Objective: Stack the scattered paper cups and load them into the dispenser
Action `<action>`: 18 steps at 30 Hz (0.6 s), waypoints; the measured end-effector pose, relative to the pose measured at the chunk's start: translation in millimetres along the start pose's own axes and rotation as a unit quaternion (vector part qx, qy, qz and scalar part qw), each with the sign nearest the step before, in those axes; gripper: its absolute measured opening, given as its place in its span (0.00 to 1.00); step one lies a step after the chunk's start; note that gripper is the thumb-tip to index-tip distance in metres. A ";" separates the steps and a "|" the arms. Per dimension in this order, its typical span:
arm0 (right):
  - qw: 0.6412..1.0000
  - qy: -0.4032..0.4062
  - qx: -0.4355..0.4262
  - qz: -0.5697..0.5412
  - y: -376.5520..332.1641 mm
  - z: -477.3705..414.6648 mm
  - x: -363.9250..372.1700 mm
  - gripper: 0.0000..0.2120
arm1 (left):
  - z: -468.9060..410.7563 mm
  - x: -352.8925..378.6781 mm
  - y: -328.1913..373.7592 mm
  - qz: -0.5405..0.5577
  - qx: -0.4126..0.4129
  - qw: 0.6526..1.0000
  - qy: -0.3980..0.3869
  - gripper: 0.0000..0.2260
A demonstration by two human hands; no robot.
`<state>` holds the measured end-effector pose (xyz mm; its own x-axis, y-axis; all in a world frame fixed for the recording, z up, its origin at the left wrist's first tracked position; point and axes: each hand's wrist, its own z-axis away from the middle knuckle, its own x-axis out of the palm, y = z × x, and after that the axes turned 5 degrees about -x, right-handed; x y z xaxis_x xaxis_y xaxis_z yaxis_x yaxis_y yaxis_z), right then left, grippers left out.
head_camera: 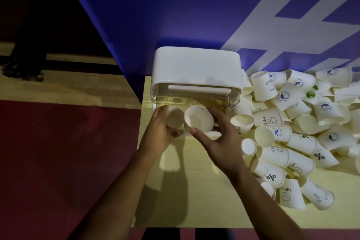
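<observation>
A white dispenser (pixel 196 66) with a clear front stands at the table's far left. Two cup stacks show their open mouths at its lower front. My left hand (pixel 158 132) grips the left cup stack (pixel 174 117), fingers curled round its side. My right hand (pixel 220 136) holds the right cup stack (pixel 198 118), with fingers behind it and the thumb under its rim. A big pile of scattered white paper cups (pixel 296 128), many printed with logos, lies to the right of the dispenser.
The pale yellow table (pixel 187 191) ends just left of the dispenser, above a red floor. A blue wall (pixel 175 6) with white stripes stands right behind the dispenser. Bare tabletop lies between me and the dispenser.
</observation>
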<state>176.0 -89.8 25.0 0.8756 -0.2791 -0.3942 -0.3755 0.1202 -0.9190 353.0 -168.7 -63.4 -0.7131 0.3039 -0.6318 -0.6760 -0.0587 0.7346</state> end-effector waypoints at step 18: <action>0.984 -0.097 0.011 0.152 50.2 -31.8 72.3 0.40 | -3.1 -9.4 -0.6 0.073 -0.031 0.996 0.045 0.14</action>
<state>210.8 -134.3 -49.6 0.7665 -0.0395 -0.6410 -0.6237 0.1920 -0.7577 359.5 -174.5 -58.7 -0.8171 0.2015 -0.5402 -0.5711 -0.1549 0.8061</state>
